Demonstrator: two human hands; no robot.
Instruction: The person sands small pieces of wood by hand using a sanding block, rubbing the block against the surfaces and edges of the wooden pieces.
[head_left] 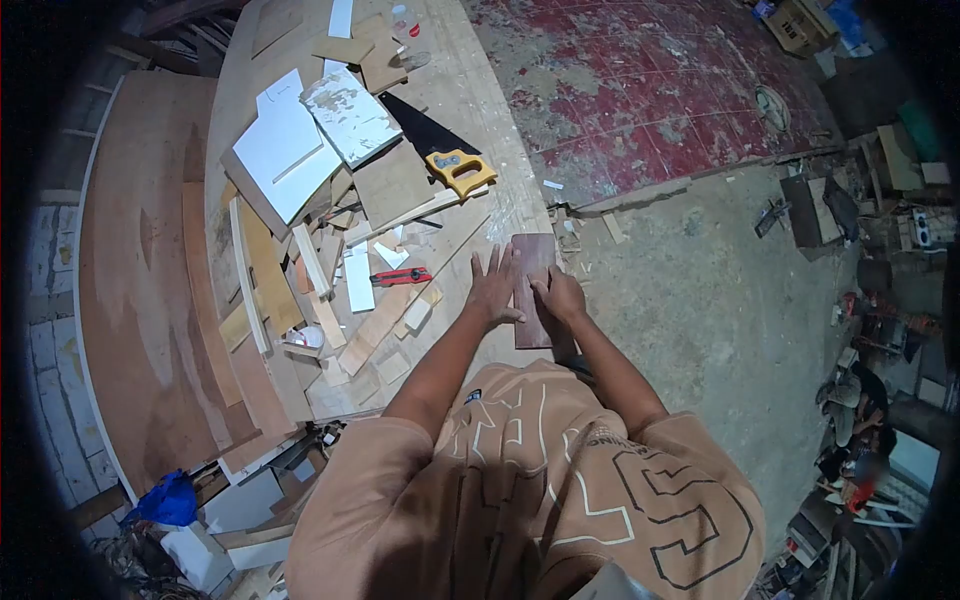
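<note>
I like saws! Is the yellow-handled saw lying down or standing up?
Lying down. The black-bladed handsaw with the yellow handle rests flat on the cluttered wooden workbench, among board offcuts.

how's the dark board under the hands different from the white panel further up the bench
The dark wooden board is brown, narrow and long; the white panel is pale, much wider and has a notched corner. The board sits at the bench's near edge with the left hand flat on it and the right hand gripping its side; the panel lies untouched among offcuts. Both lie flat on the workbench.
</note>
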